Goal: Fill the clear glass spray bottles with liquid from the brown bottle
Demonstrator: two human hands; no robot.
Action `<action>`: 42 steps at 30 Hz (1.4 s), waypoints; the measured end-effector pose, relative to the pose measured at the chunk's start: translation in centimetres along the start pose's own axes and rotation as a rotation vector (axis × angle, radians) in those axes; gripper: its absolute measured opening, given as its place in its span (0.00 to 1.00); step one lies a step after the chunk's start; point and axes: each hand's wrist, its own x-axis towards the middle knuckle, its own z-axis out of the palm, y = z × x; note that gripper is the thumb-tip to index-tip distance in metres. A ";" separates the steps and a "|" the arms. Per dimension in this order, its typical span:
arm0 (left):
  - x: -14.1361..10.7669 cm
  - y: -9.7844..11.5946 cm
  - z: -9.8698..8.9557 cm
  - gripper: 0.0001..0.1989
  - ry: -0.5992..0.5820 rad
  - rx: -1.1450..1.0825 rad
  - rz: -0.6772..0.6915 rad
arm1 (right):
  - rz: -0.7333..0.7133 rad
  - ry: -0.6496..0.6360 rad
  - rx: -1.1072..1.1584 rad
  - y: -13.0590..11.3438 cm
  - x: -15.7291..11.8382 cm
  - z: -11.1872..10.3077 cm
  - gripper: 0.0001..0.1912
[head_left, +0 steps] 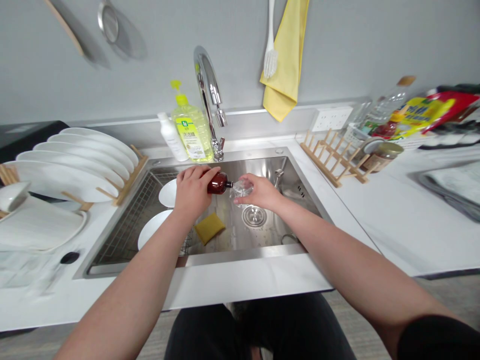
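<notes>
My left hand [195,189] is wrapped round a dark red-brown bottle [218,183], tipped on its side with its black neck pointing right. Fingers of my right hand [258,191] hold a small clear glass cup [242,188] at the bottle's mouth. Both are over the steel sink [240,251]. Whether liquid is flowing cannot be made out. Below the hands a yellow cloth [209,228] lies in the sink, left of the drain [254,216]. Two white dishes [153,230] rest on the wire rack at the sink's left, partly behind my left arm.
Behind the sink stand the faucet [210,100], a yellow-green soap bottle [193,131] and a white bottle [172,137]. White plates [63,170] fill a wooden rack at left. Another wooden rack [337,159] and a jar [381,157] are at right. A yellow towel [287,60] hangs above.
</notes>
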 end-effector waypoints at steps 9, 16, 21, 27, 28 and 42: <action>-0.1 0.2 -0.3 0.34 0.005 -0.007 0.003 | -0.002 0.001 0.003 0.1 0.0 0.1 0.37; 0.0 0.1 -0.2 0.34 -0.003 -0.011 -0.002 | 0.004 -0.010 0.025 0.0 0.0 0.2 0.36; 0.1 0.1 -0.2 0.34 -0.003 -0.006 -0.003 | 0.015 -0.007 0.028 -0.3 0.0 0.1 0.37; 0.0 0.1 -0.4 0.34 -0.002 0.007 -0.002 | -0.010 -0.001 0.022 -0.2 -0.1 0.1 0.36; 0.0 0.2 -0.4 0.34 0.002 0.007 -0.003 | -0.007 0.002 0.026 -0.2 -0.1 0.1 0.36; 0.0 0.5 -0.8 0.35 0.003 0.002 -0.021 | 0.013 -0.005 0.024 -0.6 -0.1 0.1 0.37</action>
